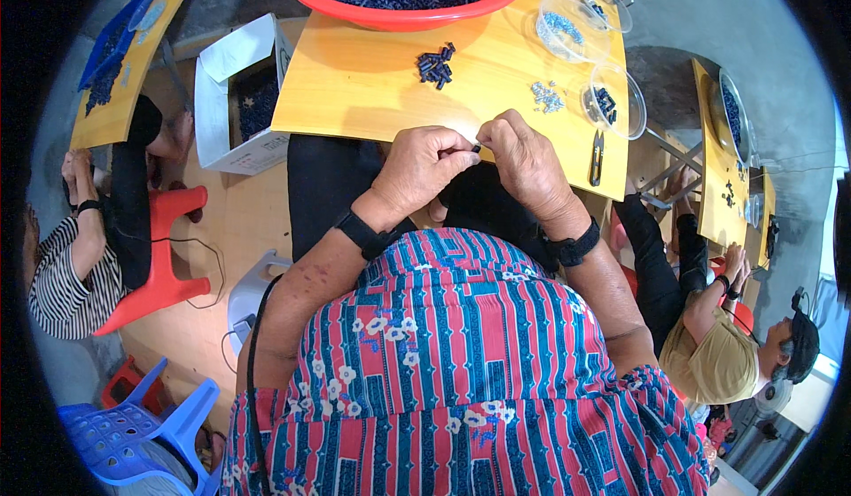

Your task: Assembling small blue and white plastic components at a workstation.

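Pinching a black piece (477, 148), hands (415, 168) (525, 161) hover right of a printed box (253, 154).

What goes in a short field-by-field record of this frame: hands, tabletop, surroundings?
Left hand: pinches a small dark piece
Right hand: fingers curled beside it; anything held is too small to tell
Table: yellow top
Far side: red basin of dark pieces
Loose on top: dark pile, silvery parts, black snips
Floor, left: white box
People: one seated each side
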A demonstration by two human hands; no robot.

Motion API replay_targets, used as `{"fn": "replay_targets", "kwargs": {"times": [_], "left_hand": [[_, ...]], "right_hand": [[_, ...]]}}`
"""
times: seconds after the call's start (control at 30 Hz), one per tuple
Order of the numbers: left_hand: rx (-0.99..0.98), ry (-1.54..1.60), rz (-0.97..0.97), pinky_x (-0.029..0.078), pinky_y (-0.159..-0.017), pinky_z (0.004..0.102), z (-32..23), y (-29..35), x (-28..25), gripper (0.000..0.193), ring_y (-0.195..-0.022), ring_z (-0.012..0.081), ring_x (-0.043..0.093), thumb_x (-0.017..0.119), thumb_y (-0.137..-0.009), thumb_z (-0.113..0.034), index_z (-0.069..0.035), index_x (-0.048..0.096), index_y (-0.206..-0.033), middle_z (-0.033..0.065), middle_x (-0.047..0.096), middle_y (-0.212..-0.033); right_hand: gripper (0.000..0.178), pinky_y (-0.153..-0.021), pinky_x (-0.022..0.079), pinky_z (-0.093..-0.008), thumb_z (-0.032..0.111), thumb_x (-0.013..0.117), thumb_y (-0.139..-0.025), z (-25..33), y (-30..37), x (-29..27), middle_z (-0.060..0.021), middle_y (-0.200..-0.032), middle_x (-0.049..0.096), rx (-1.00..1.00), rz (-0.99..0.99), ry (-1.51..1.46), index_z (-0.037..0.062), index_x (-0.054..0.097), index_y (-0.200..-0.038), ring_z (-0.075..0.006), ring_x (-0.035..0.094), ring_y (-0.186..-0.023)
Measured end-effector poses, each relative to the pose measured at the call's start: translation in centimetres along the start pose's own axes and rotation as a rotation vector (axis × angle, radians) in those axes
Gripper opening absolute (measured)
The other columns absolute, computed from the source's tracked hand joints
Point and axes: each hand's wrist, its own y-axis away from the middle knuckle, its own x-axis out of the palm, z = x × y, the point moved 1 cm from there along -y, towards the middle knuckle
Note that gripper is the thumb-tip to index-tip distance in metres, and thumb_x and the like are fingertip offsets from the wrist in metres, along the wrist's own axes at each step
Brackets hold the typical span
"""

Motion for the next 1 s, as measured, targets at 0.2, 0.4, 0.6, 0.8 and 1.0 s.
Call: {"fn": "replay_targets", "kwargs": {"times": [0.2, 0.4, 0.6, 0.8, 1.0], "left_hand": [[-0.081, 0.090, 0.039, 0.048, -0.061, 0.0253, -0.1, 0.1, 0.2, 0.016, -0.066, 0.0080, 0.059, 0.068, -0.086, -0.013, 0.003, 0.070, -0.086, 0.0058, 0.067, -0.071], [-0.164, 0.024, 0.121, 0.045, -0.056, 0.0254, -0.2, 0.1, 0.1, 0.014, -0.061, 0.0070, 0.055, 0.070, -0.084, -0.011, 0.003, 0.070, -0.084, 0.0045, 0.064, -0.065], [-0.158, -0.013, 0.087, 0.045, -0.054, 0.0267, -0.3, -0.2, 0.2, 0.015, -0.057, 0.0079, 0.054, 0.071, -0.083, -0.011, 0.004, 0.070, -0.081, 0.0052, 0.062, -0.061], [-0.060, 0.063, 0.034, 0.046, -0.057, 0.0270, -0.9, -0.1, -0.5, 0.014, -0.060, 0.0096, 0.057, 0.071, -0.083, -0.011, 0.003, 0.069, -0.083, 0.0062, 0.064, -0.066], [-0.008, 0.084, 0.008, 0.046, -0.058, 0.0267, -0.6, 0.1, -0.4, 0.013, -0.062, 0.0090, 0.057, 0.070, -0.082, -0.009, 0.003, 0.067, -0.082, 0.0060, 0.063, -0.067]], "right_hand": [[0.011, -0.070, 0.050, -0.0453, 0.015, 0.048, -0.092, 0.0, 0.3, 0.3, -0.0161, -0.088, 0.053, -0.054, 0.024, 0.074, 0.0050, 0.052, -0.095, -0.0376, 0.059, -0.080], [0.010, -0.069, 0.049, -0.0457, 0.014, 0.050, -0.090, 0.1, 0.4, 0.1, -0.0153, -0.085, 0.051, -0.111, 0.110, 0.114, 0.0043, 0.050, -0.092, -0.0359, 0.058, -0.080], [0.009, -0.070, 0.050, -0.0457, 0.013, 0.051, -0.088, 0.4, 0.1, 0.0, -0.0147, -0.086, 0.051, -0.135, 0.132, 0.171, 0.0050, 0.050, -0.093, -0.0358, 0.058, -0.080], [0.016, -0.072, 0.051, -0.0440, 0.003, 0.056, -0.084, -0.3, -0.4, -0.2, -0.0152, -0.092, 0.055, -0.062, 0.113, -0.009, 0.0060, 0.052, -0.099, -0.0369, 0.060, -0.084], [0.019, -0.070, 0.051, -0.0416, -0.003, 0.059, -0.080, -0.1, -0.3, 0.1, -0.0139, -0.088, 0.057, -0.008, 0.061, -0.121, 0.0065, 0.056, -0.096, -0.0362, 0.061, -0.081]]}}
